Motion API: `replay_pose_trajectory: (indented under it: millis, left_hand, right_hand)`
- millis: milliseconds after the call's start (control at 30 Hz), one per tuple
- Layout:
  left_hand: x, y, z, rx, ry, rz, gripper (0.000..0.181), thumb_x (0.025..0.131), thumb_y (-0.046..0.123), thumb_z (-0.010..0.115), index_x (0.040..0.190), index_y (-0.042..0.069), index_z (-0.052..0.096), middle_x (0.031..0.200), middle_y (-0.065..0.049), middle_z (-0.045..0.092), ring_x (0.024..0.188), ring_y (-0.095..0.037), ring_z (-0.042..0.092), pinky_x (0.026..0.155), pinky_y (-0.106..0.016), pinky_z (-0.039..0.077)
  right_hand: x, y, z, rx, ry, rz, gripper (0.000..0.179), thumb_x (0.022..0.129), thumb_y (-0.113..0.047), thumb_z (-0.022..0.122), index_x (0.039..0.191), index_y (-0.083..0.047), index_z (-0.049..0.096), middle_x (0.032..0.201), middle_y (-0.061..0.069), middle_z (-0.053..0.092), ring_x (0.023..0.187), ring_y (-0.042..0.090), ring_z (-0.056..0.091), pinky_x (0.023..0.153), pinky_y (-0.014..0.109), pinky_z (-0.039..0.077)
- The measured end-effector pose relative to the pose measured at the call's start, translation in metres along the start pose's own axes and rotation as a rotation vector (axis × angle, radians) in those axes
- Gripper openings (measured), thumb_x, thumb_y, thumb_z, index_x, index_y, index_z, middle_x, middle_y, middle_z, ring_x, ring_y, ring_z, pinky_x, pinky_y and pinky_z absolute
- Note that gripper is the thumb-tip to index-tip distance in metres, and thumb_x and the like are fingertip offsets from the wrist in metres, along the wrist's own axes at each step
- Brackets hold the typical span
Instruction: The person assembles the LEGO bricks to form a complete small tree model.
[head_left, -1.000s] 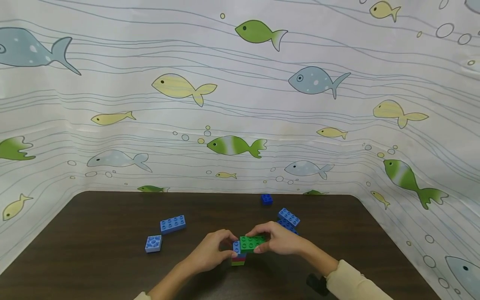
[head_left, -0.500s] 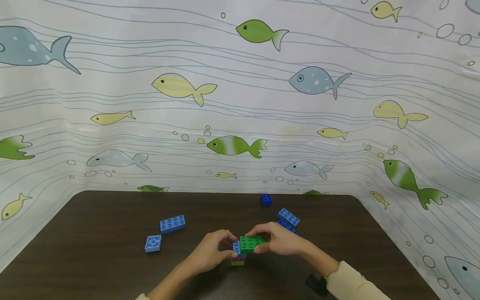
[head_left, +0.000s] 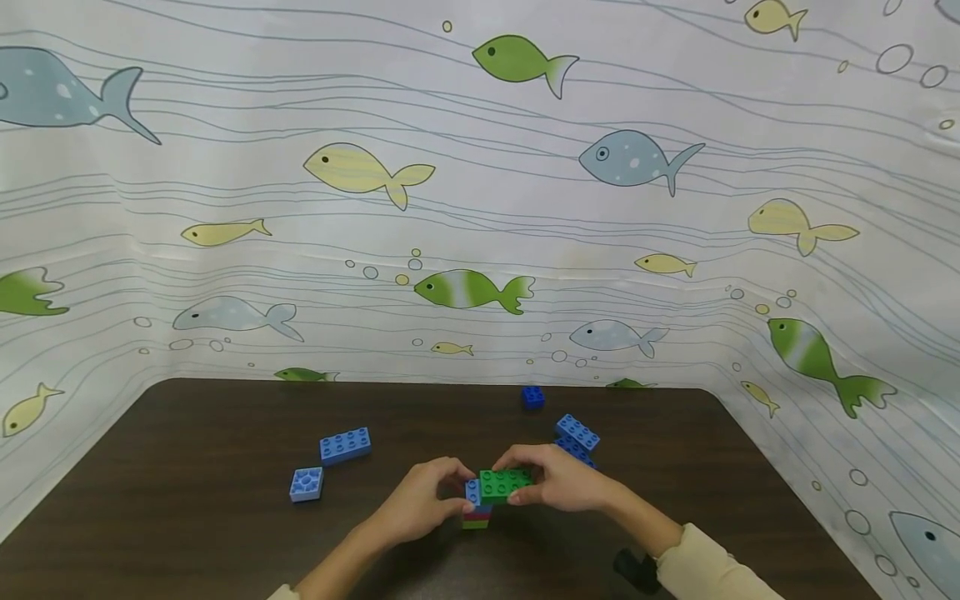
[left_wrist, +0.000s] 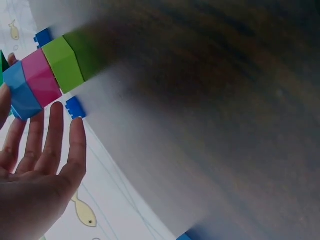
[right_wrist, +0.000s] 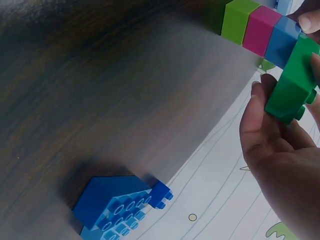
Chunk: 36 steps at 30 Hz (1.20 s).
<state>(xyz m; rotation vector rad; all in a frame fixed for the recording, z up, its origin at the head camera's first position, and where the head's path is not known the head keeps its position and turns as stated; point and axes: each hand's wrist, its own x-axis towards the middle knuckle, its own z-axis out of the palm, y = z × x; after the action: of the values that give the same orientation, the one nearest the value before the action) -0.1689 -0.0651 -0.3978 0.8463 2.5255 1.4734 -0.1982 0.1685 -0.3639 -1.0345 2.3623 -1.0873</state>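
A small tower of toy building bricks stands on the dark table in the head view: lime green brick (right_wrist: 237,21) lowest, pink brick (right_wrist: 261,30) above it, blue brick (head_left: 472,492) on top. A long green brick (head_left: 504,485) lies across the right part of the blue one and juts out to the right. My left hand (head_left: 420,504) pinches the blue brick between thumb and index finger, its other fingers extended in the left wrist view. My right hand (head_left: 566,479) grips the green brick by its long sides. Two studs of the blue brick show left of the green one.
On the left of the table (head_left: 187,517) lie a long blue brick (head_left: 345,446) and an upturned square blue brick (head_left: 307,484). Behind my right hand are two stacked blue bricks (head_left: 577,433), with a small dark blue brick (head_left: 533,397) farther back. A fish-patterned sheet (head_left: 480,208) surrounds the table.
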Motion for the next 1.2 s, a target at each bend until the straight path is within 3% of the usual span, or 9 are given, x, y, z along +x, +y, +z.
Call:
replay_pose_trajectory:
  millis: [267, 433, 500, 667, 867, 1000, 1200]
  left_hand:
    - [0.000, 0.001, -0.001, -0.022, -0.002, -0.034, 0.025, 0.081, 0.012, 0.070, 0.102, 0.002, 0.060, 0.099, -0.009, 0.062, 0.089, -0.027, 0.060, 0.077, -0.045, 0.048]
    - [0.001, 0.002, -0.012, -0.016, -0.007, -0.048, 0.031, 0.083, 0.016, 0.068, 0.109, 0.002, 0.059, 0.102, -0.012, 0.062, 0.094, -0.029, 0.058, 0.079, -0.049, 0.046]
    - [0.001, 0.003, -0.020, 0.011, 0.032, -0.057, 0.032, 0.083, 0.018, 0.068, 0.110, 0.003, 0.059, 0.103, -0.013, 0.062, 0.097, -0.030, 0.057, 0.080, -0.049, 0.045]
    - [-0.001, 0.002, -0.046, 0.057, 0.163, -0.153, 0.030, 0.082, 0.018, 0.069, 0.109, 0.006, 0.061, 0.107, -0.014, 0.062, 0.100, -0.031, 0.057, 0.082, -0.047, 0.046]
    - [-0.012, -0.008, -0.075, 0.118, 0.294, -0.231, 0.034, 0.081, 0.017, 0.069, 0.112, 0.004, 0.060, 0.111, -0.016, 0.061, 0.104, -0.036, 0.054, 0.080, -0.047, 0.046]
    - [-0.020, -0.019, -0.087, 0.161, 0.339, -0.274, 0.038, 0.083, 0.018, 0.067, 0.115, 0.001, 0.057, 0.114, -0.020, 0.059, 0.108, -0.040, 0.051, 0.083, -0.051, 0.043]
    - [-0.025, -0.036, -0.093, 0.223, 0.359, -0.341, 0.042, 0.083, 0.019, 0.068, 0.116, -0.004, 0.056, 0.115, -0.023, 0.058, 0.108, -0.043, 0.049, 0.083, -0.052, 0.041]
  right_hand:
    - [0.000, 0.000, 0.001, -0.015, 0.017, 0.004, 0.027, 0.083, -0.013, 0.067, 0.110, -0.011, 0.061, 0.100, -0.002, 0.062, 0.074, 0.006, 0.050, 0.062, 0.023, 0.045]
    - [0.000, 0.000, 0.001, -0.024, 0.021, 0.005, 0.027, 0.083, -0.012, 0.067, 0.109, -0.011, 0.061, 0.101, -0.001, 0.062, 0.074, 0.006, 0.050, 0.063, 0.023, 0.045]
    - [0.000, 0.000, 0.001, -0.034, 0.023, 0.006, 0.027, 0.083, -0.012, 0.067, 0.109, -0.011, 0.061, 0.102, -0.001, 0.062, 0.074, 0.006, 0.050, 0.063, 0.023, 0.045]
    - [0.000, -0.001, 0.001, -0.045, 0.025, 0.016, 0.027, 0.083, -0.013, 0.067, 0.110, -0.011, 0.061, 0.104, 0.000, 0.062, 0.074, 0.006, 0.049, 0.063, 0.023, 0.045]
    - [-0.001, -0.002, 0.001, -0.045, 0.020, 0.018, 0.028, 0.083, -0.012, 0.067, 0.110, -0.010, 0.061, 0.104, 0.000, 0.062, 0.073, 0.005, 0.049, 0.063, 0.023, 0.045]
    - [-0.001, -0.002, 0.001, -0.049, 0.019, 0.017, 0.028, 0.083, -0.012, 0.067, 0.110, -0.010, 0.061, 0.104, 0.000, 0.062, 0.073, 0.005, 0.049, 0.063, 0.023, 0.045]
    - [-0.001, -0.003, 0.001, -0.045, 0.017, 0.017, 0.027, 0.082, -0.012, 0.068, 0.109, -0.010, 0.061, 0.104, 0.001, 0.062, 0.073, 0.005, 0.049, 0.063, 0.023, 0.045]
